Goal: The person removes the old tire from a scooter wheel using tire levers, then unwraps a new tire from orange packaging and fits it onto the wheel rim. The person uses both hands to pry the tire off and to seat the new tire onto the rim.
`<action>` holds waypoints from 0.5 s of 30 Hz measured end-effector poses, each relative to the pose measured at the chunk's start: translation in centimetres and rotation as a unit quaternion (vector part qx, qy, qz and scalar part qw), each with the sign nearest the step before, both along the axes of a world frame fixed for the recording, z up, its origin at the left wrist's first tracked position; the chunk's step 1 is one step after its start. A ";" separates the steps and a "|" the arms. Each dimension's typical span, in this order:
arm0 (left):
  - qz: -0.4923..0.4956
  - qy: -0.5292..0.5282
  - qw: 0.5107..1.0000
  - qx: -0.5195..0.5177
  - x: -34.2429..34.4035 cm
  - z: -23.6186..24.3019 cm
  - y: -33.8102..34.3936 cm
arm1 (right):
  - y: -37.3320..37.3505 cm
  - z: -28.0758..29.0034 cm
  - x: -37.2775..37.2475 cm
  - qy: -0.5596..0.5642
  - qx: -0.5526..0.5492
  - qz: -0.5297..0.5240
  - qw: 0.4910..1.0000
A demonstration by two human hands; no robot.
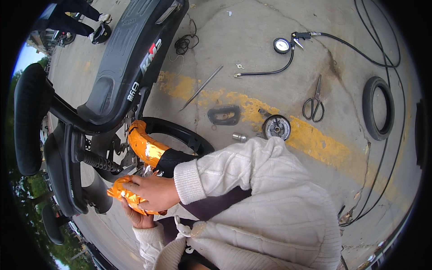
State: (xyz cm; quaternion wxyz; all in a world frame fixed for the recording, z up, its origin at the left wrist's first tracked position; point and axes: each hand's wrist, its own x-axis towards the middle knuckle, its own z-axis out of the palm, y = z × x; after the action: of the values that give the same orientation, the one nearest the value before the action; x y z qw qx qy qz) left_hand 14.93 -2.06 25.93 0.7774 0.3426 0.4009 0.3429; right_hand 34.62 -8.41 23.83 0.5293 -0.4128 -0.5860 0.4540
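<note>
My left hand [136, 218] curls under a crinkled, shiny orange item [120, 192]. My right hand [157, 191] lies over its top, fingers bent against the surface. I cannot make out what kind of thing it is; clear plastic glints beside it. Just ahead is a boot-like piece [146, 144] of the same shiny orange with a black upper. Behind that a black curved tyre or rim [180, 131] is partly hidden. On the left stands a black electric scooter [103, 99], its rear shock spring near my hands.
Across the concrete lie a metal rod [202, 87], a black ring-shaped part [223, 115], a socket [239, 137], a brake drum [276, 128], scissors [317, 105], a tyre inflator with gauge [282, 45], and a small tyre [366, 108] among hoses. Another person's legs [74, 20] show far left.
</note>
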 end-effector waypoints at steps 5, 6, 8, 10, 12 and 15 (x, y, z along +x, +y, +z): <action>-0.003 0.025 0.997 -0.070 -1.4 -5.0 2.5 | 2.3 -4.9 5.2 0.108 0.051 -0.077 0.990; -0.007 0.049 0.995 -0.084 -1.4 -6.6 2.6 | 2.8 -6.7 6.5 0.187 -0.049 -0.111 0.975; -0.038 0.100 0.994 -0.032 -0.9 -10.2 2.9 | 3.6 -10.6 7.9 0.283 -0.157 -0.162 0.932; -0.047 0.124 0.991 0.019 0.2 -14.0 3.5 | 3.6 -14.2 7.1 0.308 -0.263 -0.109 0.908; -0.077 0.085 0.993 -0.017 2.2 -17.9 4.8 | 3.5 -17.0 5.7 0.356 -0.300 -0.001 0.885; -0.183 0.103 0.976 -0.064 4.3 -21.8 6.9 | 3.6 -19.9 4.8 0.498 -0.238 0.107 0.827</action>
State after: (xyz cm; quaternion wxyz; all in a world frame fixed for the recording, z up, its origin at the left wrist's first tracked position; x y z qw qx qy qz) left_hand 19.27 4.88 4.09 0.8021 0.3928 0.4302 0.1313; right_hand 39.46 -4.80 3.94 0.5829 -0.1782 -0.1573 0.7770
